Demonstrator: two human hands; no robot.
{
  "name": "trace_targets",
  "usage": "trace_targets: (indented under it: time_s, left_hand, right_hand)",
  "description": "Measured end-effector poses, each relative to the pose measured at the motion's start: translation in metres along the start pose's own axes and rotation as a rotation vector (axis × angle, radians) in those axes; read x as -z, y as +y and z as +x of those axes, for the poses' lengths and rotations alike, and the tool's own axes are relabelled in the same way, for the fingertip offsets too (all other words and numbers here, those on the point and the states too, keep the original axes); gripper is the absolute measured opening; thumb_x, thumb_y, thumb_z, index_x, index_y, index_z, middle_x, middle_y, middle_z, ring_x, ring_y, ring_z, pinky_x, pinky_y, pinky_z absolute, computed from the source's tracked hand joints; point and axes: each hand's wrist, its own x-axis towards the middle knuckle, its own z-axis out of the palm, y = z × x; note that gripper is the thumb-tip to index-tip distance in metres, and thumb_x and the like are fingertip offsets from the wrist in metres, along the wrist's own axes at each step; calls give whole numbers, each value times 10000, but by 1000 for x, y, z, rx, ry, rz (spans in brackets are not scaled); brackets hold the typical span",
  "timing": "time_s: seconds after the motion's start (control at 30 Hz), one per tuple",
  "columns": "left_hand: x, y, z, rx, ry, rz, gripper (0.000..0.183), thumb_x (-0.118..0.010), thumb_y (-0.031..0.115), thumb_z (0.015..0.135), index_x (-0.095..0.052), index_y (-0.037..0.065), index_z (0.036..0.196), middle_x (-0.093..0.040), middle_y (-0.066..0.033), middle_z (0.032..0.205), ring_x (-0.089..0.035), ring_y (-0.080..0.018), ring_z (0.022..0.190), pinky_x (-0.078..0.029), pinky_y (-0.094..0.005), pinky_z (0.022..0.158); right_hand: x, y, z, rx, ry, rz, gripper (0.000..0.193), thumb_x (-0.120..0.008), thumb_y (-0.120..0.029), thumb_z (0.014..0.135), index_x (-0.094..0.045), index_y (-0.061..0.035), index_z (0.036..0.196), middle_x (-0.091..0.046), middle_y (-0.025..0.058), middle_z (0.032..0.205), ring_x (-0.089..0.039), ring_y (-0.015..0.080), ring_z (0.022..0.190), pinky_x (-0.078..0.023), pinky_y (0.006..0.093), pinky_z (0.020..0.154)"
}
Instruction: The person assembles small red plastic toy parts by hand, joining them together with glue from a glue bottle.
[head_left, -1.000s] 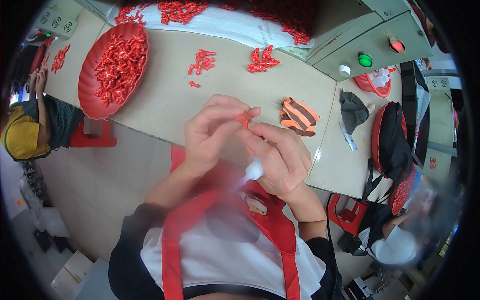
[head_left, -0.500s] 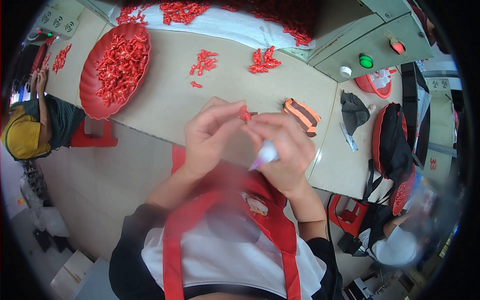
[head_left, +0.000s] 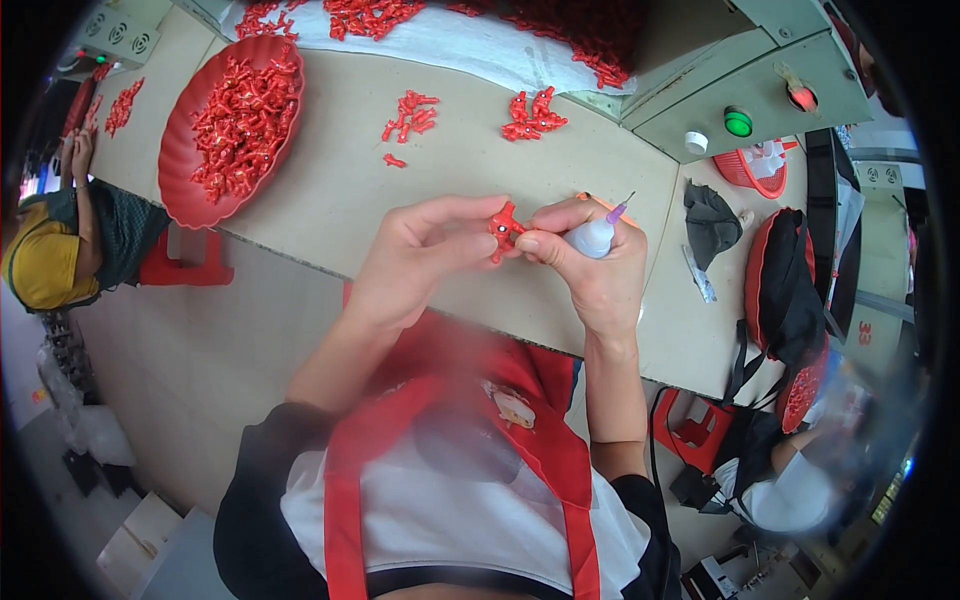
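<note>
A small red plastic figure point(head_left: 506, 229) with a dark-and-white spot on it is held up between my two hands, above the table's front edge. My left hand point(head_left: 420, 255) pinches it from the left with thumb and fingers. The thumb and forefinger of my right hand point(head_left: 603, 275) grip its other side. Tucked in that same hand is a small white squeeze bottle point(head_left: 592, 237) with a purple needle tip, which points up and away to the right. Behind my right fingers an orange striped thing point(head_left: 592, 198) is mostly hidden.
A red scalloped tray point(head_left: 172, 160) heaped with red figures stands at the left. Two small groups of figures point(head_left: 410, 115) point(head_left: 533, 115) and a loose piece point(head_left: 394, 160) lie ahead. At the right are a metal box with lit buttons point(head_left: 738, 122), a grey cloth point(head_left: 711, 225), a red basket point(head_left: 752, 178) and a bag point(head_left: 778, 285).
My right hand has turned, so the bottle's needle tip swung from pointing down-left to up-right. The figure has turned too and shows more between my fingers.
</note>
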Motion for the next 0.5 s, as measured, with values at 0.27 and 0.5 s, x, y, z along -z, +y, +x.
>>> trace_targets:
  time_s: [0.27, 0.5]
  left_hand:
    - [9, -4, 4, 147, -90, -199, 300, -574, 23, 815, -554, -8, 1113, -628, -140, 954, -634, -230, 880, -505, -289, 773]
    - [8, -6, 8, 275, -163, -460, 319, -541, 59, 841, -520, -8, 1152, -611, -148, 1011, -617, -252, 931, -483, -283, 836]
  right_hand:
    - [-1, -3, 2, -62, -29, 170, 122, -710, 37, 682, -618, 31, 763, -595, 91, 726, -583, 138, 607, -479, 238, 534]
    - [4, -4, 4, -94, -33, 123, 126, -700, 33, 693, -628, 46, 795, -608, 87, 720, -578, 128, 600, -474, 229, 530]
